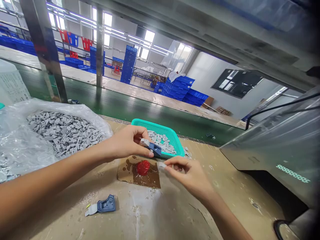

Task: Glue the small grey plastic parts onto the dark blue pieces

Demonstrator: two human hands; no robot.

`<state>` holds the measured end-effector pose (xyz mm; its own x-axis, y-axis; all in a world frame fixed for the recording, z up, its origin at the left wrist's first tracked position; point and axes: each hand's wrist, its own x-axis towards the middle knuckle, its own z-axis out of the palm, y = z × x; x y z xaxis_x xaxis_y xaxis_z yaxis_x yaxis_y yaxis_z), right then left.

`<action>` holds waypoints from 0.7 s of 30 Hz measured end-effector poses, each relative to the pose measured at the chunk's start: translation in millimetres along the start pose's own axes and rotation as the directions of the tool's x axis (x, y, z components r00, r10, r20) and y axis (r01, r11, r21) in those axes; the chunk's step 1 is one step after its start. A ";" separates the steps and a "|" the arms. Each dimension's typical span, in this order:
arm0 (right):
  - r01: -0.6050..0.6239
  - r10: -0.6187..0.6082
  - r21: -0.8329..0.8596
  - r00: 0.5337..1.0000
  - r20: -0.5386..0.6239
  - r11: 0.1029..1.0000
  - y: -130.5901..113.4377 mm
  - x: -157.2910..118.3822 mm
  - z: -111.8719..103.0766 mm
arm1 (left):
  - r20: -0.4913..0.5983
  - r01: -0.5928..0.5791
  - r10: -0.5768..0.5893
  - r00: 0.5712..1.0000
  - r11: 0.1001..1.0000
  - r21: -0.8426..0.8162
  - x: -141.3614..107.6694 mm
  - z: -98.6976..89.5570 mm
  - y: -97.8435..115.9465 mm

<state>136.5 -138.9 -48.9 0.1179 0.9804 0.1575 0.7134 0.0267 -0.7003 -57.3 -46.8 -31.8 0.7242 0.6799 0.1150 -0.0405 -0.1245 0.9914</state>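
At L fingers (150,154): blue-grey pc (155,149), pinched.

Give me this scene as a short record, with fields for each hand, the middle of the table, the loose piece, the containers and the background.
Left hand: holds a blue and gray part
Right hand: pinches a small pale piece
Middle of table: red lump on a stained brown sheet
Loose piece: another blue and gray part, lying flat on the table
Containers: green basket and clear plastic bag, both holding small gray pieces
Background: green conveyor belt, stacked blue crates
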 end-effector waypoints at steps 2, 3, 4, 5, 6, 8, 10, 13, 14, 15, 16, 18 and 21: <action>0.028 -0.004 0.216 0.994 -0.110 0.976 -6.9 1.0 -3.8 | 0.020 0.021 -0.021 1.000 1.000 -0.002 0.6 2.0 -1.8; 0.068 -0.023 0.331 0.990 -0.137 0.941 -11.6 1.9 -5.3 | 0.024 0.028 -0.028 0.999 1.000 0.010 0.6 3.0 -2.4; 0.108 -0.049 0.426 0.988 -0.145 0.898 -16.3 3.0 -6.0 | 0.024 0.029 -0.029 0.999 0.999 0.031 0.3 3.9 -2.6; 0.138 -0.077 0.494 0.987 -0.141 0.859 -20.8 4.1 -5.7 | 0.024 0.024 -0.025 0.999 0.998 0.053 -0.1 4.5 -2.5; 0.157 -0.102 0.533 0.986 -0.132 0.831 -24.5 5.3 -4.3 | 0.024 0.013 -0.015 1.000 0.997 0.073 -0.6 4.7 -2.3; 0.170 -0.131 0.551 0.985 -0.111 0.817 -29.3 7.6 0.5 | 0.034 -0.016 0.013 0.999 0.996 0.086 -1.7 4.6 -1.6; 0.173 -0.144 0.538 0.985 -0.096 0.825 -30.9 9.6 5.8 | 0.042 -0.043 0.040 0.998 0.995 0.093 -2.8 4.1 -0.9; 0.173 -0.146 0.492 0.985 -0.092 0.853 -30.8 11.1 10.6 | 0.036 -0.073 0.068 0.997 0.987 0.144 -4.0 4.6 0.2; 0.181 -0.152 0.467 0.983 -0.100 0.866 -31.1 10.9 11.0 | 0.029 -0.085 0.081 0.996 0.981 0.176 -4.5 5.1 1.0; 0.198 -0.164 0.436 0.980 -0.115 0.878 -31.8 10.3 11.0 | 0.023 -0.105 0.102 0.995 0.971 0.216 -5.1 5.8 2.0; 0.224 -0.186 0.400 0.974 -0.132 0.889 -32.9 9.2 10.7 | 0.019 -0.129 0.129 0.991 0.956 0.262 -5.8 6.6 3.2; 0.304 -0.265 0.316 0.951 -0.161 0.899 -36.1 5.3 10.0 | 0.008 -0.175 0.185 0.983 0.918 0.357 -7.9 7.7 6.1; 0.448 -0.426 0.105 0.886 -0.185 0.888 -40.5 -3.2 11.3 | -0.035 -0.236 0.281 0.959 0.863 0.447 -11.9 8.1 9.1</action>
<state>99.4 -141.0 -28.9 -0.0712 0.8209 0.5666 0.6139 0.4838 -0.6238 -60.7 -61.9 -24.7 0.6589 0.6427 0.3910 0.1021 -0.5913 0.7999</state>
